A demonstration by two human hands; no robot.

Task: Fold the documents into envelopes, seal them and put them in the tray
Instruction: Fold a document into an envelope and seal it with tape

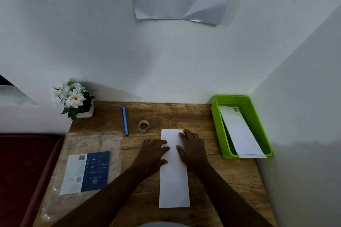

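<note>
On wooden desk [212, 180]: long white folded document [174, 180] lying flat at centre, left hand [153, 153] and right hand [191, 150] pressed on its far end, fingers spread flat, gripping nothing; green tray [217, 125] at right, holding white envelopes [239, 132], perhaps two.

Reaching forward from the bottom edge, both bare forearms angled inward; left hand [154, 150] palm down, fingers spread and nearly straight, tips pointing right; right hand [191, 148] palm down just beside it, fingers straight and pointing away, thumb turned toward the left hand
</note>
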